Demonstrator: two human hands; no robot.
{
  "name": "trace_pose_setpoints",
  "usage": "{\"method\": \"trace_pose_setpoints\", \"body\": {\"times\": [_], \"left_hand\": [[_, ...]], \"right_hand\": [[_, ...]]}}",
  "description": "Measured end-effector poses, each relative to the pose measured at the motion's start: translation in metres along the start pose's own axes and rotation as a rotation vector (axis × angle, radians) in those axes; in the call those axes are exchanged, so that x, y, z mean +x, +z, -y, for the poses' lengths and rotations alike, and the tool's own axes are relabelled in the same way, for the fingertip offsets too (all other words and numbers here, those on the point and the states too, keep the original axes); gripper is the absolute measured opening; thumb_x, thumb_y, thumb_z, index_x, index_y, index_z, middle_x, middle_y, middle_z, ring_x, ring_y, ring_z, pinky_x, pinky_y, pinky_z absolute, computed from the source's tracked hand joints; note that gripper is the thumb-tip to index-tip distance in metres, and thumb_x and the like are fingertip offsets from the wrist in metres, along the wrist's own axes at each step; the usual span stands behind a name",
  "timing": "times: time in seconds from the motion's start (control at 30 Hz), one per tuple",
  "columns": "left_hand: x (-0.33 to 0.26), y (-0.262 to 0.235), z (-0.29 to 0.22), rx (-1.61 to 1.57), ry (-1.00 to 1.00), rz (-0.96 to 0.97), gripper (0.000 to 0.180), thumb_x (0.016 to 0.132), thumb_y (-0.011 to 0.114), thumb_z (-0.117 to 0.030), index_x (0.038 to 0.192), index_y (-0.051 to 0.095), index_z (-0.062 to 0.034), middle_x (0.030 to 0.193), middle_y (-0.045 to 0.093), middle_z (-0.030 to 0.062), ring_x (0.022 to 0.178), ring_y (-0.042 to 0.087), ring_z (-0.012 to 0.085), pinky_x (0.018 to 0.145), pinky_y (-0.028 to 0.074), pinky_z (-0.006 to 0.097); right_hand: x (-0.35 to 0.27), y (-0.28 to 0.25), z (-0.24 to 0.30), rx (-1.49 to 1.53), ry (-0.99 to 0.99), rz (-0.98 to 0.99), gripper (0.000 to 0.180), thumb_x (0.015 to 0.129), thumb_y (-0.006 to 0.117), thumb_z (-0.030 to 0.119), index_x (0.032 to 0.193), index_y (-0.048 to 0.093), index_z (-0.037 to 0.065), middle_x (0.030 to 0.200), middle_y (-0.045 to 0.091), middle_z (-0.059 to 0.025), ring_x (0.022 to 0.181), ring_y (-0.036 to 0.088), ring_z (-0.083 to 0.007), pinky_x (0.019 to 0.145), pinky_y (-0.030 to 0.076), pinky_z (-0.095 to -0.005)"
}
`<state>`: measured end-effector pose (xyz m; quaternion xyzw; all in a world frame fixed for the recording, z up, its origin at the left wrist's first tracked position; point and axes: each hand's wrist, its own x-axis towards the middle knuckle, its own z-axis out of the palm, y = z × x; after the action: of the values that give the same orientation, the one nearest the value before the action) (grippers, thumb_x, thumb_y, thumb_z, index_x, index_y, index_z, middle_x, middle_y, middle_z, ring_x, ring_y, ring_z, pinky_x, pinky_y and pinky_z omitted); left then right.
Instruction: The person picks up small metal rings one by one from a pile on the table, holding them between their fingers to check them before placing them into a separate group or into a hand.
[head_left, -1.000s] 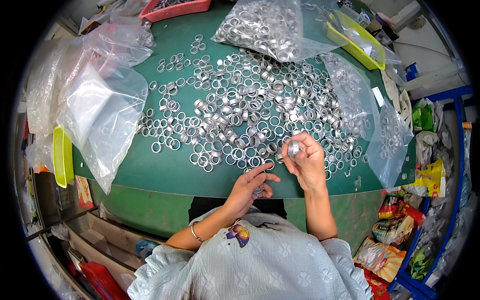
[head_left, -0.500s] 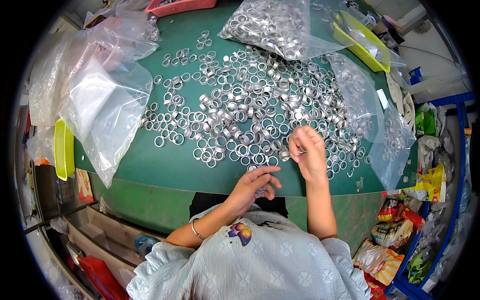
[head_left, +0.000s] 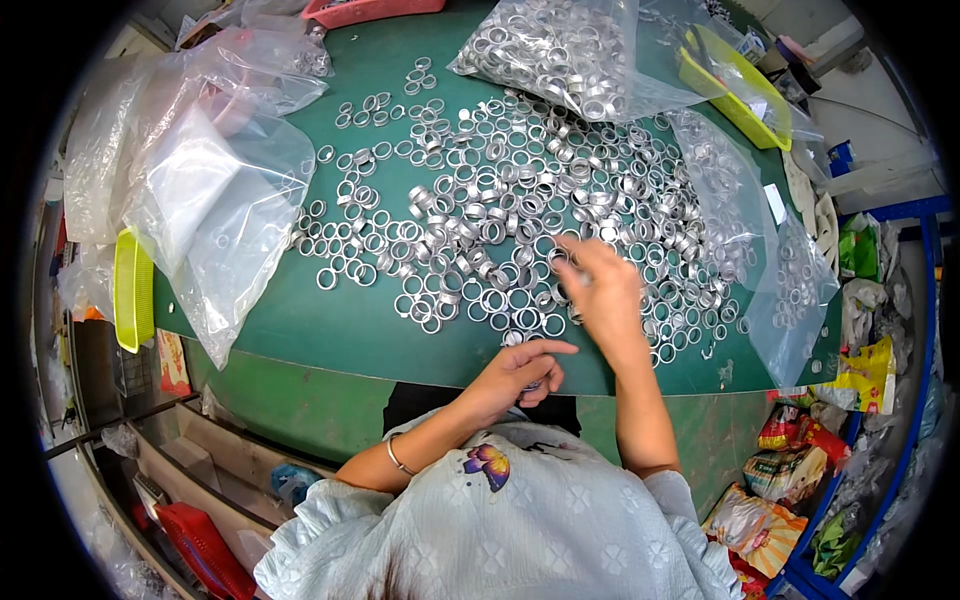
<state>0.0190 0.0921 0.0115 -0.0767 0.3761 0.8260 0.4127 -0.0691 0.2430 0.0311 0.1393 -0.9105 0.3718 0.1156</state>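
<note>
Several small silver metal rings [head_left: 500, 220] lie spread over a green table [head_left: 330, 330]. My right hand [head_left: 600, 290] reaches out over the near part of the spread, its fingertips touching rings near the table's front; whether it grips one I cannot tell. My left hand [head_left: 520, 370] hovers at the table's front edge, close to my body, with the index finger stretched out and the other fingers curled around what looks like several rings.
A clear bag full of rings [head_left: 560, 50] lies at the back. Empty clear plastic bags [head_left: 200, 190] pile at the left, another clear bag [head_left: 790, 290] at the right. Yellow trays [head_left: 735, 85] [head_left: 130, 290] and a red tray [head_left: 365, 10] sit at the edges.
My right hand has moved from near my left hand out to the left and forward onto the spread of rings. My left hand has stayed at the front edge.
</note>
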Motion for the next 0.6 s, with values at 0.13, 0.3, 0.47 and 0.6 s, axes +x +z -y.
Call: {"method": "trace_pose_setpoints", "body": {"times": [0.13, 0.3, 0.47, 0.6], "left_hand": [[0.0, 0.002, 0.0, -0.044, -0.033, -0.035, 0.028, 0.094, 0.042, -0.012, 0.119, 0.05, -0.0024, 0.07, 0.045, 0.0011, 0.051, 0.031, 0.0051, 0.045, 0.025, 0.019], [0.0, -0.001, -0.001, -0.09, -0.035, -0.022, 0.027, 0.095, 0.04, -0.011, 0.118, 0.05, -0.002, 0.07, 0.044, 0.0009, 0.051, 0.03, 0.0056, 0.045, 0.024, 0.019], [0.0, 0.0, -0.003, -0.103, -0.034, -0.027, 0.028, 0.095, 0.04, -0.01, 0.12, 0.05, -0.0013, 0.069, 0.044, 0.001, 0.051, 0.03, 0.0059, 0.045, 0.024, 0.02], [-0.001, 0.0, -0.005, -0.105, -0.039, -0.032, 0.029, 0.095, 0.04, -0.01, 0.12, 0.049, -0.001, 0.069, 0.043, 0.0012, 0.052, 0.03, 0.0061, 0.045, 0.025, 0.02]], "right_hand": [[0.003, 0.023, 0.023, -0.156, -0.149, 0.267, 0.025, 0.073, 0.068, 0.015, 0.096, 0.065, 0.01, 0.073, 0.059, -0.0063, 0.06, 0.059, -0.0257, 0.05, 0.045, -0.0362], [0.01, 0.021, 0.023, -0.189, -0.101, 0.26, 0.008, 0.073, 0.065, 0.012, 0.075, 0.06, 0.006, 0.071, 0.057, -0.007, 0.064, 0.062, -0.0258, 0.052, 0.046, -0.0385], [0.007, 0.01, 0.004, 0.353, 0.069, 0.152, 0.009, 0.075, 0.067, 0.007, 0.082, 0.065, 0.001, 0.068, 0.061, -0.0053, 0.053, 0.053, -0.0144, 0.051, 0.041, -0.027], [-0.003, -0.006, 0.002, 0.848, 0.494, 0.24, 0.011, 0.082, 0.066, 0.01, 0.084, 0.064, -0.001, 0.067, 0.055, 0.0033, 0.059, 0.046, -0.0013, 0.049, 0.036, -0.0173]]}}
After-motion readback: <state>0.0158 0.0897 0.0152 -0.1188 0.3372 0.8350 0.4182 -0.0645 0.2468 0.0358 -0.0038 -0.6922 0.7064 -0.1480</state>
